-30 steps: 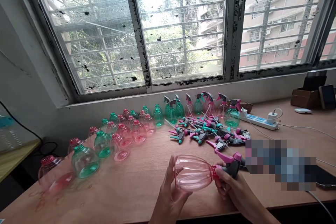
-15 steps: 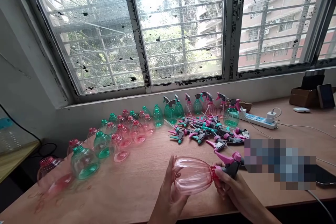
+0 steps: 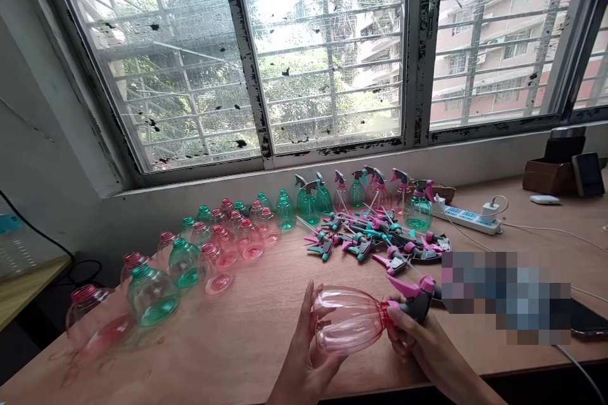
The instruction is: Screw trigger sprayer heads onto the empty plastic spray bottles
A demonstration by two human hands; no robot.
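Note:
A clear pink spray bottle (image 3: 349,319) lies on its side between my hands above the front of the table, its neck to the right. My left hand (image 3: 308,351) is wrapped around the base end. The fingers of my right hand (image 3: 411,335) close on the pink collar at the neck, where the black-and-pink trigger sprayer (image 3: 418,297) meets the bottle. Part of the collar is hidden by my right thumb and fingers. Just beyond lies a pile of loose trigger sprayers (image 3: 375,234) in black, pink and teal.
Open-topped pink and green bottles (image 3: 154,297) stand at the left. Along the back wall are several bottles with sprayers fitted (image 3: 311,202). At the right are a white power strip (image 3: 468,218) with cables, a brown box (image 3: 546,175) and a dark phone (image 3: 589,319).
Almost nothing differs. Both hands keep their hold on the spray bottle, which has shifted very slightly along with the sprayer.

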